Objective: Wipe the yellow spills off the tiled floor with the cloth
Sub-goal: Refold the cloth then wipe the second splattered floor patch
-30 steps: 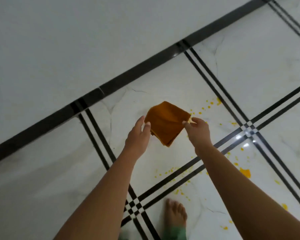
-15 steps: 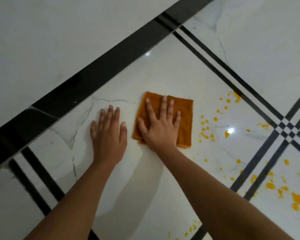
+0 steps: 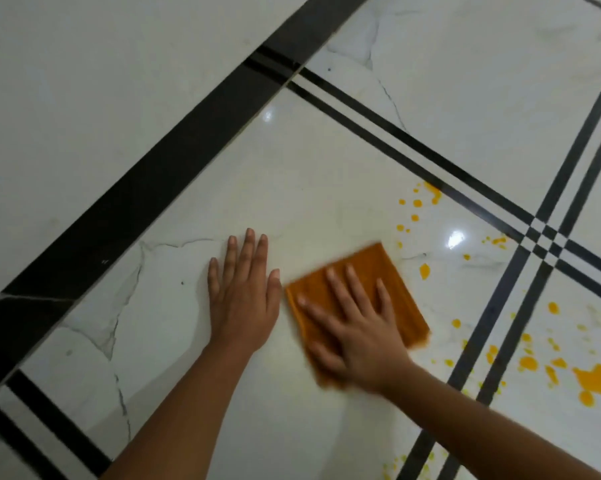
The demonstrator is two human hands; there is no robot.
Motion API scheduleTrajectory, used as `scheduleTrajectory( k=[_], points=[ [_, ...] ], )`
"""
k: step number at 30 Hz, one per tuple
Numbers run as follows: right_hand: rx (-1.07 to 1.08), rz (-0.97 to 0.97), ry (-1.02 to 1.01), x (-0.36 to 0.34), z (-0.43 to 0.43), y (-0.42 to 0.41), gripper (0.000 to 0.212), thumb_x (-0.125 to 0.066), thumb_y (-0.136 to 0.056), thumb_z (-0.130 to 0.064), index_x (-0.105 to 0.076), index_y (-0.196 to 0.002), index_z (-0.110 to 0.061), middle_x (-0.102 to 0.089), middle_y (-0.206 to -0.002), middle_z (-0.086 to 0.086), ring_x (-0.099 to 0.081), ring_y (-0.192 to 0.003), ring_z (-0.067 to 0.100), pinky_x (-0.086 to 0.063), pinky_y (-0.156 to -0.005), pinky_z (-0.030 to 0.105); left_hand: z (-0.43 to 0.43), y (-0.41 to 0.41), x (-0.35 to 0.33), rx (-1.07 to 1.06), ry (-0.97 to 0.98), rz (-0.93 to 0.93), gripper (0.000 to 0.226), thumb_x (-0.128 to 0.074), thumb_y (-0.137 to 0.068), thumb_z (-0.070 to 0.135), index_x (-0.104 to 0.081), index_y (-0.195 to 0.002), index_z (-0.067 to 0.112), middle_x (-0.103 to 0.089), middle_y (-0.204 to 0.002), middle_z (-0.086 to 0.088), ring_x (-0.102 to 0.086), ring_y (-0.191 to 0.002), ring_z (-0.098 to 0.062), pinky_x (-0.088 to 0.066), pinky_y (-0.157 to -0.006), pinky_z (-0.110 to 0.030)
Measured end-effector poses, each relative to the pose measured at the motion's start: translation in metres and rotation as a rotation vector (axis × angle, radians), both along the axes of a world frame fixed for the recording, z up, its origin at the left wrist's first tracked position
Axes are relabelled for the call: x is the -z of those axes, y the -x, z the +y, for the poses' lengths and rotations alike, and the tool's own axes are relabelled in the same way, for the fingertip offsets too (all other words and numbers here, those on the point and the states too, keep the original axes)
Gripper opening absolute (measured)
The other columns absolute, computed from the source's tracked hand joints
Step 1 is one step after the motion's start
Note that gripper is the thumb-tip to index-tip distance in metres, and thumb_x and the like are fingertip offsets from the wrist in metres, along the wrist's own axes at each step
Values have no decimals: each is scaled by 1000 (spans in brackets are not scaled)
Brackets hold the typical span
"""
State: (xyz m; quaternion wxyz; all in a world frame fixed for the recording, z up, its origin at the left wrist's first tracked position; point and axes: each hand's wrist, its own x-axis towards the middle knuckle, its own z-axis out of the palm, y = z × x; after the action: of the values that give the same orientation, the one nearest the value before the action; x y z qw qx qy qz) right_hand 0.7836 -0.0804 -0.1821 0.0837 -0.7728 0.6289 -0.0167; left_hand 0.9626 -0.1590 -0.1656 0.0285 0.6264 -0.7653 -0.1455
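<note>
Below, glossy white tiles [image 3: 326,188], yellow spills [image 3: 595,379]

The cloth [image 3: 369,258], held up between both hands a second ago, now lies on the floor [image 3: 292,188], turned and slid rightward toward the spills [image 3: 424,271] under the flat right hand [image 3: 361,341], the left hand [image 3: 243,306] planted beside it.

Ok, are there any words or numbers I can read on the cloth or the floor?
None. The orange cloth is plain, the tiled floor bears no writing among the yellow spills, and a tiny pale mark on the black strip is too small to read.
</note>
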Motion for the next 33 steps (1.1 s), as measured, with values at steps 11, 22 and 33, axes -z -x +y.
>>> scheduleTrajectory(
  k=[11,22,33],
  points=[
    [261,-34,-91,-5,-63,60,60,-16,-89,-67,4,-143,-53,11,-158,-1,14,-144,26,5,-111,61,-50,72,9,130,30,43,69,-2,-87,48,-13,-148,19,-11,-156,-3,-5,-144,-21,-1,-112,-44],
    [357,-24,-94,-5,-121,92,60,-17,-88,-68,-3,-144,-52,6,-159,-1,11,-145,25,4,-111,61,-45,69,19,217,93,-19,62,-21,-91,44,-27,-145,13,-27,-151,-8,-20,-141,-26,-13,-110,-51],
    [366,-42,-136,-9,-129,89,58,-18,-91,-65,2,-143,-52,9,-159,-1,15,-144,25,7,-111,61,-46,71,18,213,83,-48,62,-23,-90,43,-29,-144,12,-29,-151,-9,-21,-140,-27,-16,-109,-53]
  ],
)
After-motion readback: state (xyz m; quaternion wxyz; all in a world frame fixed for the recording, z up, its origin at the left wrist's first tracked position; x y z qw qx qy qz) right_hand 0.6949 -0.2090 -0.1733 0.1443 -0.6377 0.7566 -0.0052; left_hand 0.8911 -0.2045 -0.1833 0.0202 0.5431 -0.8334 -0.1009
